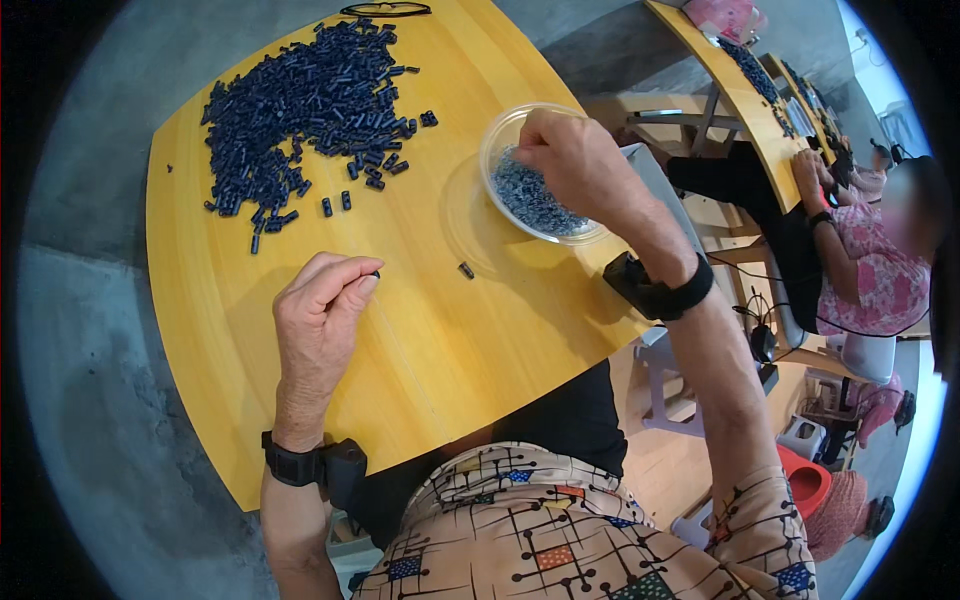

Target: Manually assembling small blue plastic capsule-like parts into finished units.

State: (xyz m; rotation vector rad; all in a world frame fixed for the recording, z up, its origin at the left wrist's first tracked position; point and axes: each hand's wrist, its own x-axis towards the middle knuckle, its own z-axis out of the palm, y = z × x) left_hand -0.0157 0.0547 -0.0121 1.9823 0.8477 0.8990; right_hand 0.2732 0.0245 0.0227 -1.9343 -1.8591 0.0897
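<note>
— Small dark cylinder [375, 274], where is it?
— Pinched at the fingertips of the left hand [318, 312], which hovers over the yellow table [420, 340].
— And the right hand [575, 165]?
— Its fingers are bunched together, dipping into the clear plastic bowl [497, 137] of small grey parts [530, 200]; whether it grips one I cannot tell.
— What lies around?
— A heap of dark cylinders [300, 105] beyond the left hand, and one stray piece [466, 270] between the two hands.

worktop [430, 340] was honey-yellow wood | tube pile [300, 105] dark navy | bowl [497, 135] clear, bits inside blue-grey | wrist straps [292, 465] black | shirt [560, 540] tan with retro line-and-square print
</note>
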